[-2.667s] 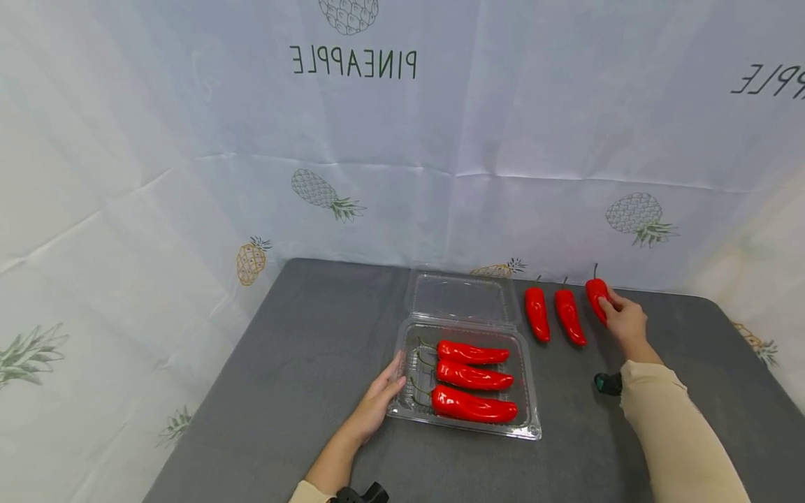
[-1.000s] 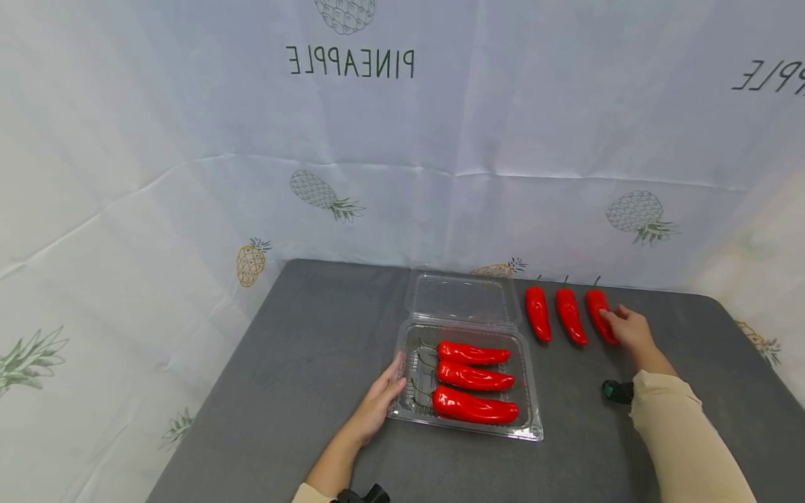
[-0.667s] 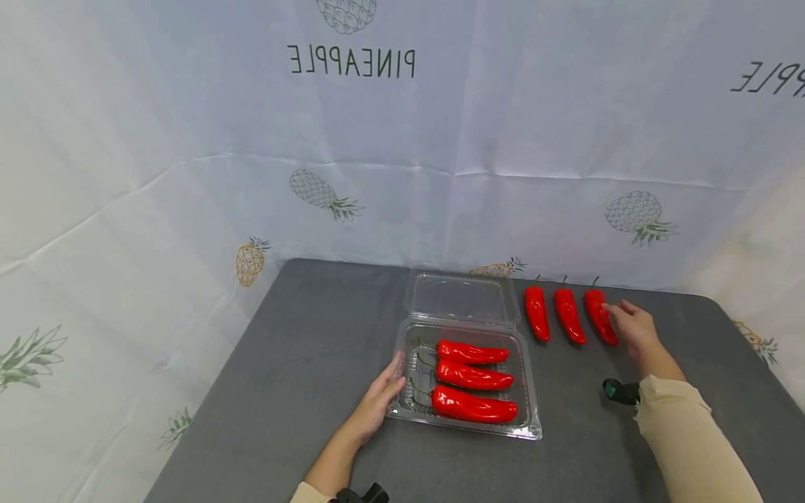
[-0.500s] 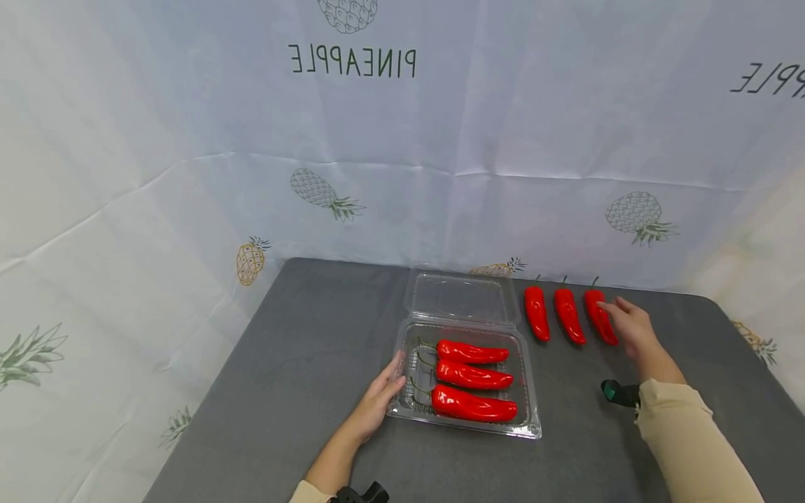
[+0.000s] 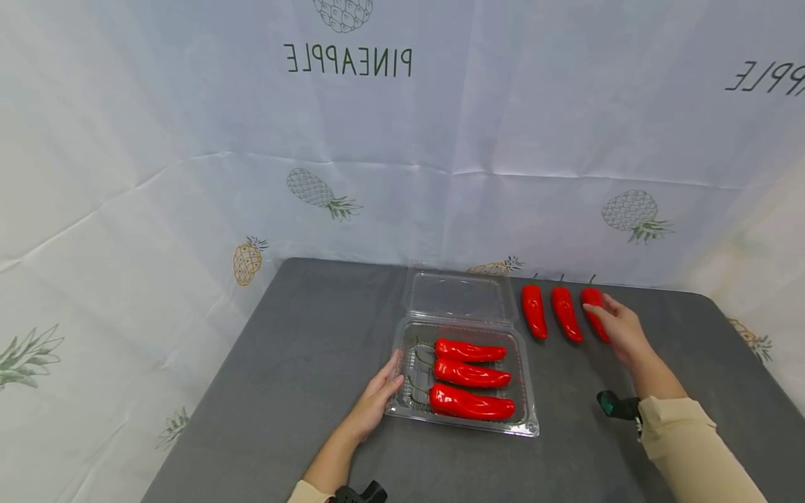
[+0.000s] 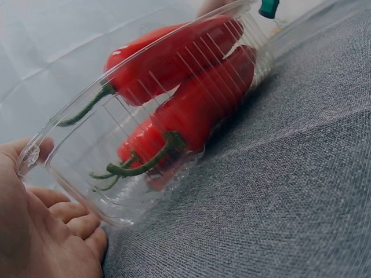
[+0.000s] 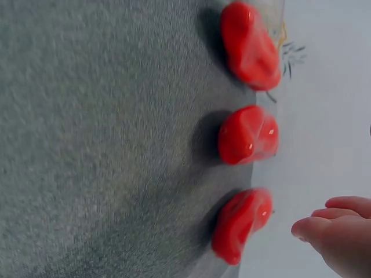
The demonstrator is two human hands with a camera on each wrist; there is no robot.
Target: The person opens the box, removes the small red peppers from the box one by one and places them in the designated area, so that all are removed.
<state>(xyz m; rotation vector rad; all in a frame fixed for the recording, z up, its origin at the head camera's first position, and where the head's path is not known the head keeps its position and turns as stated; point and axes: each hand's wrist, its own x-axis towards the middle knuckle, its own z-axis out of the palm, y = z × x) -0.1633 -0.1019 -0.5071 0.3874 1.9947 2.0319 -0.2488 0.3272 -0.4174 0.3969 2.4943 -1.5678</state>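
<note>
My left hand [image 5: 371,405] holds the left side of a clear plastic container [image 5: 465,425]. In the left wrist view its thumb hooks over the rim and the other fingers lie against the outer wall. Inside lie three red peppers [image 5: 472,402], side by side with green stems to the left. To the right of the container, three more red peppers [image 5: 567,314] rest on the table in a row, stems toward the back. My right hand [image 5: 621,334] hovers over the rightmost pepper [image 5: 591,297], partly covering it. The right wrist view shows that hand [image 7: 342,231] with nothing in its fingers, apart from the peppers.
The container's clear lid [image 5: 462,297] is folded back flat toward the rear of the grey table [image 5: 302,349]. A white curtain [image 5: 440,140] printed with pineapples hangs right behind the table's back edge. Dark wrist cameras [image 5: 619,406] are strapped to both wrists.
The right hand held the rightmost pepper, laid it beside the other two and let go. It drew back slightly, then moved left over that pepper. The left hand stayed put.
</note>
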